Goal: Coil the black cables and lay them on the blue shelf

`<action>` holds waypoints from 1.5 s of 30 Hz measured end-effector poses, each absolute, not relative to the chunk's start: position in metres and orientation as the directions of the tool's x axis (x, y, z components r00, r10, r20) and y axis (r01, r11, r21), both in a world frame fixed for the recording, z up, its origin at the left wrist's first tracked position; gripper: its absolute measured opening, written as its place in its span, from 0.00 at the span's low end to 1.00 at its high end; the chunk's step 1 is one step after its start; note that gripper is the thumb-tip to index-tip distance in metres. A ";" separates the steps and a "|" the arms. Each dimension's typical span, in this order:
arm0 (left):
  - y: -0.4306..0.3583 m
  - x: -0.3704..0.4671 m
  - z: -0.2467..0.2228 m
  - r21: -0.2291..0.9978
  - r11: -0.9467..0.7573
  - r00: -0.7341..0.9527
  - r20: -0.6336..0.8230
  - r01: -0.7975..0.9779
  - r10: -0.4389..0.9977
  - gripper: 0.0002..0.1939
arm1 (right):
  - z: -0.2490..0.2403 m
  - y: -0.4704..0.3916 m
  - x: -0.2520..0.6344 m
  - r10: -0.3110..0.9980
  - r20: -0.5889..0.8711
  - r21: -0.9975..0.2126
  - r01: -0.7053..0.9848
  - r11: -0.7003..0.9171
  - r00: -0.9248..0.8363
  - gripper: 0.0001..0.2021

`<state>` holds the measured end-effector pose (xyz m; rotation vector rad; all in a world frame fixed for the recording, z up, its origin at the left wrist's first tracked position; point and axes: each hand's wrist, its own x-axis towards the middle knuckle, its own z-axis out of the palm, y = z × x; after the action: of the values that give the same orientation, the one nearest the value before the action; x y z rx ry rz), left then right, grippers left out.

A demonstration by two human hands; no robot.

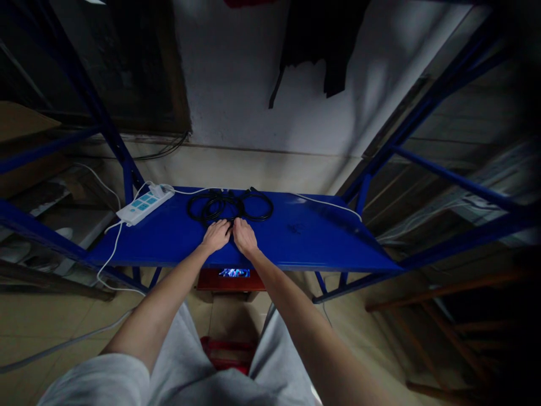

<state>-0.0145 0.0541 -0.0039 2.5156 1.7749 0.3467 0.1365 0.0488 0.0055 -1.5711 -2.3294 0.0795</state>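
I note the coiled black cable point(230, 206) lying at frame centre, on the far half of the blue shelf point(321, 237). Left hand point(216, 235) and right hand point(244, 236) rest side by side at its near edge, fingertips on the cable; whether they pinch it, I cannot tell. A white power strip point(145, 205) sits to the left, its white cord point(110, 248) trailing off the shelf edge.
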 end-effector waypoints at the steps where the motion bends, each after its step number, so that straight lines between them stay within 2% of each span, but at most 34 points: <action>1: 0.054 -0.015 -0.004 0.161 -0.344 0.320 0.160 0.925 0.934 0.18 | 0.005 0.049 0.136 0.909 0.247 -0.227 0.891 0.392 -0.337 0.10; 14: 0.049 -0.013 -0.006 0.115 -0.340 0.320 0.162 0.933 0.933 0.20 | 0.000 0.048 0.139 0.919 0.256 -0.185 0.918 0.351 -0.300 0.06; 31: 0.040 -0.010 0.003 0.092 -0.314 0.297 0.157 0.945 0.942 0.17 | 0.008 0.039 0.137 0.939 0.218 -0.150 0.941 0.303 -0.267 0.10; 45: 0.042 -0.011 0.002 0.119 -0.311 0.289 0.171 0.943 0.942 0.17 | 0.003 0.046 0.134 0.947 0.187 -0.159 0.943 0.291 -0.260 0.12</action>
<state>-0.0111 0.0415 0.0022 2.5264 1.8461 0.3301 0.1336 0.0458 0.0029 -1.7367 -2.3152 0.0225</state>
